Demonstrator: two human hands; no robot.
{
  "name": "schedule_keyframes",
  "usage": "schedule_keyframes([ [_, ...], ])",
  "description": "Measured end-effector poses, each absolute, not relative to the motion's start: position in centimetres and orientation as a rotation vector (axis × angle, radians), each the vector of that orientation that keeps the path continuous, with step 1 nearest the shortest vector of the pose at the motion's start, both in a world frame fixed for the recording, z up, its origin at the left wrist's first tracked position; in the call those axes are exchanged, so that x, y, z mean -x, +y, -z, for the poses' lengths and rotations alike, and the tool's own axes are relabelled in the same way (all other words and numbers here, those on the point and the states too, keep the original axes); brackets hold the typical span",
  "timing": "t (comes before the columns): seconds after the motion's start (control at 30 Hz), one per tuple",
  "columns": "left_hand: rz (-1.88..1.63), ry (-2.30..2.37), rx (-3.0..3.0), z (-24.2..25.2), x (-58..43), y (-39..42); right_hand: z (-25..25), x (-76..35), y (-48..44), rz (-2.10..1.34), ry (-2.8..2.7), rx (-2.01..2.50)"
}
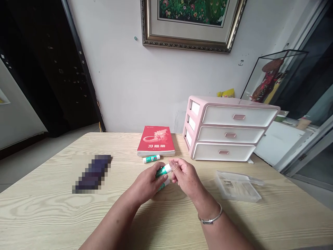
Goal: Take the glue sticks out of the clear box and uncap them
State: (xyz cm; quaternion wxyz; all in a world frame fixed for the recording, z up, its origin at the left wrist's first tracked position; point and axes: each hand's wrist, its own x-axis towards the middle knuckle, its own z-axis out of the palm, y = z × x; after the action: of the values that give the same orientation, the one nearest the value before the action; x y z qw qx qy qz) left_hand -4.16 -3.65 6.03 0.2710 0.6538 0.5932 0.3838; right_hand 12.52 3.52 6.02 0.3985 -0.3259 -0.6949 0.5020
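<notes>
My left hand (148, 182) is closed around a green and white glue stick (163, 170), which it holds tilted above the table. The fingers of my right hand (186, 175) pinch the stick's white capped end. Whether the cap is loose from the body I cannot make out. Just below my left hand is a second glue stick (163, 184), partly hidden by the fingers. A third glue stick (151, 159) lies on the table in front of a red book (156, 140).
A pink and white drawer unit (231, 128) stands at the back right of the wooden table (125, 229). In front of it is a clear plastic box (238, 187) with its lid raised. At left lies a dark pixelated object (93, 173). A wall rises behind.
</notes>
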Motion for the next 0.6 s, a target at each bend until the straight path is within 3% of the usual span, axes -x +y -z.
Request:
schedule_keyframes([
  [0.23,-1.383,1.512,-1.262,-6.9,4.8,-3.8,-5.7,-12.8,4.2,-1.163,-1.626,0.879],
  [0.6,-1.617,1.322,-1.007,-5.7,5.5,-3.0,-5.6,-13.4,5.2,-1.077,-1.451,0.934],
])
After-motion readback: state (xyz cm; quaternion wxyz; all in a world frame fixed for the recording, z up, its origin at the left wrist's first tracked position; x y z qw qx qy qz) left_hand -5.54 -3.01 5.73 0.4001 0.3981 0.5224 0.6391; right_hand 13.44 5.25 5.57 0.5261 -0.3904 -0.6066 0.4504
